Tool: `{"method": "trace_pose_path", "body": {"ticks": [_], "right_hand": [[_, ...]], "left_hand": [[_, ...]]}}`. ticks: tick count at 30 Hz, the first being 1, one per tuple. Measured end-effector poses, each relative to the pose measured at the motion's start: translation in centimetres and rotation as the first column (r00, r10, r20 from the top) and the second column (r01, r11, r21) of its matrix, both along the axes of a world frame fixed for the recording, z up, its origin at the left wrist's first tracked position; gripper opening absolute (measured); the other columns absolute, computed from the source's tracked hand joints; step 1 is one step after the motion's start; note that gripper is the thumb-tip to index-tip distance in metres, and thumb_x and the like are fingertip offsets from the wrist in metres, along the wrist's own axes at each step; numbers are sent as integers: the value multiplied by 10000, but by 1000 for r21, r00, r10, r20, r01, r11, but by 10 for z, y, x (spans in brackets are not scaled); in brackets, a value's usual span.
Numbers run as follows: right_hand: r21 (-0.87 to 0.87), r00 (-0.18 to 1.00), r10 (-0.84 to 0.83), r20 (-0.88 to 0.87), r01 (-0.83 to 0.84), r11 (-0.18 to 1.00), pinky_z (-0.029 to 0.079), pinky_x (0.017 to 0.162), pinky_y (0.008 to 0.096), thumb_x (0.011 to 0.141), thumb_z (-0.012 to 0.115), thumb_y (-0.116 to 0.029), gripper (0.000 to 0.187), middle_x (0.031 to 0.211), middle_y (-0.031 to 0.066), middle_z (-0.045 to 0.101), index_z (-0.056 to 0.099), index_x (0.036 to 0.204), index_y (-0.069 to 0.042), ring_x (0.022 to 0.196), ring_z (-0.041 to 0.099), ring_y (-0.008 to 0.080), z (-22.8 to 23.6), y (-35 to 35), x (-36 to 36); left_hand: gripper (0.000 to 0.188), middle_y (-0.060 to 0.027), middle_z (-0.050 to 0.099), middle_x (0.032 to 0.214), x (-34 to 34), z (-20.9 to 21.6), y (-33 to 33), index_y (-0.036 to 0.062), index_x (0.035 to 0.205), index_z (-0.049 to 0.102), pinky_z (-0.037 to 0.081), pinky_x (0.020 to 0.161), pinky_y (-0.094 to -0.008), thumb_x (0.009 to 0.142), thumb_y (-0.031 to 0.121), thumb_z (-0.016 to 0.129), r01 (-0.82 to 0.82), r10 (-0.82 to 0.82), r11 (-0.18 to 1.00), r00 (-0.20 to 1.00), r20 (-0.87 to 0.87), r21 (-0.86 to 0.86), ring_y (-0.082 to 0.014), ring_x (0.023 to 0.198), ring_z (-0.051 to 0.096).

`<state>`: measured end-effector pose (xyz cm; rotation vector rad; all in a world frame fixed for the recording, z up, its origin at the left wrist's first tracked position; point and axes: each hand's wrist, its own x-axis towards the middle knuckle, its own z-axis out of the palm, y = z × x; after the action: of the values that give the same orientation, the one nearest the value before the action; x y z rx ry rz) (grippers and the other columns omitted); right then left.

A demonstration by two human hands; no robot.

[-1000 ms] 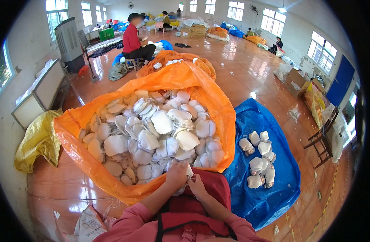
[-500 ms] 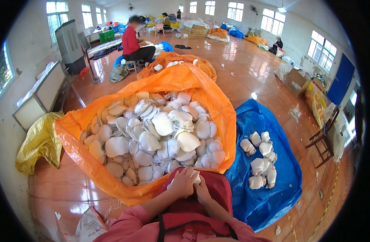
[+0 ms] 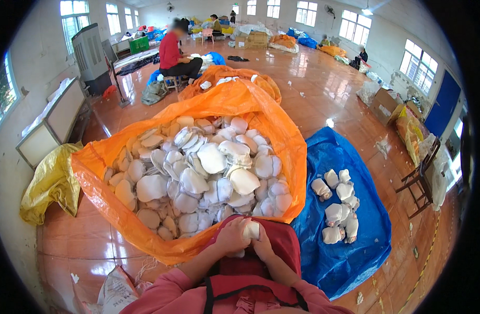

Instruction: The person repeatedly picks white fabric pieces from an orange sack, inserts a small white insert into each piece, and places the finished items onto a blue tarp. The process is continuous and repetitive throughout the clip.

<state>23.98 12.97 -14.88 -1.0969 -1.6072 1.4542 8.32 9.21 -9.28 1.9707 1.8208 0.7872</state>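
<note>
While both hands meet over the red lap, left hand (image 3: 230,236) and right hand (image 3: 262,244) have fingers clamped on a white pad (image 3: 250,229), just beside the orange bag (image 3: 240,104).

This is a large workshop hall where soft goods are handled in bulk. A big orange sack (image 3: 198,157) brims with white foam cups (image 3: 208,172), a blue sheet (image 3: 350,251) on the right holds a small pile of them, and more sacks and cardboard boxes (image 3: 255,37) (far end) dot the glossy tiled floor (image 3: 323,99). Other workers (image 3: 174,52) sit on low stools beneath rows of windows (image 3: 355,23).
</note>
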Motion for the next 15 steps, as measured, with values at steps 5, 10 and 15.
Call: {"method": "trace_pose_path", "body": {"ticks": [5,10,15], "right_hand": [[-182,981,-42,-192,6,983,462,950,309,794,549,91,559,1236,99,579,463,1328,-49,1108,563,182,-4,0,2],[-40,965,-152,-213,147,988,487,900,300,792,552,112,414,1089,76,649,587,1183,-20,1000,609,169,-6,0,-8],[30,946,-122,-299,137,990,495,878,290,805,564,114,372,1066,50,655,612,1149,-20,975,612,145,1,-1,-12]], "left_hand": [[486,-164,576,1240,-14,-14,3,79,1293,562,435,997,-409,841,229,658,71,-86,996,938,335,57,-333,1170,541],[348,-145,625,1090,-7,9,-4,73,1163,639,467,912,-397,831,171,671,-115,87,992,928,363,56,-327,1055,587],[243,-124,621,945,-4,10,-7,64,1015,674,485,800,-419,809,191,698,-206,167,972,943,289,110,-328,924,602]]}}
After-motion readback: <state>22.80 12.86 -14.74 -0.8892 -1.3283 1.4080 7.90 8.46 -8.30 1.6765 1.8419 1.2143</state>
